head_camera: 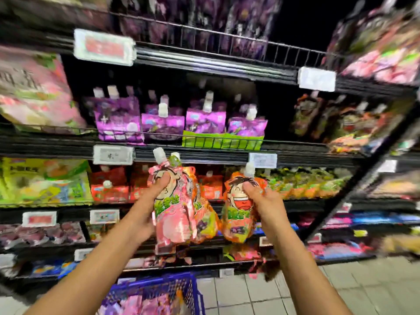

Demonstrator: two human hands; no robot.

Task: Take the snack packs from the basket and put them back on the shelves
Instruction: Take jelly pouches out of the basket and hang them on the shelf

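Left hand (145, 214) grip curled round pink spouted snack pouches (175, 208); right hand (263, 201) clutches orange spouted pouch (238, 214). Black wire shelves (204, 153) behind; blue plastic basket (163, 289) at frame bottom.

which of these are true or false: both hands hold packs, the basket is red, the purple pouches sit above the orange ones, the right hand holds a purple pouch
1. Both hands hold packs: true. The left hand grips a pink pouch, the right hand an orange pouch.
2. The basket is red: false, it is blue.
3. Purple pouches sit a shelf above the orange ones: true.
4. The right hand holds a purple pouch: false, it is orange.
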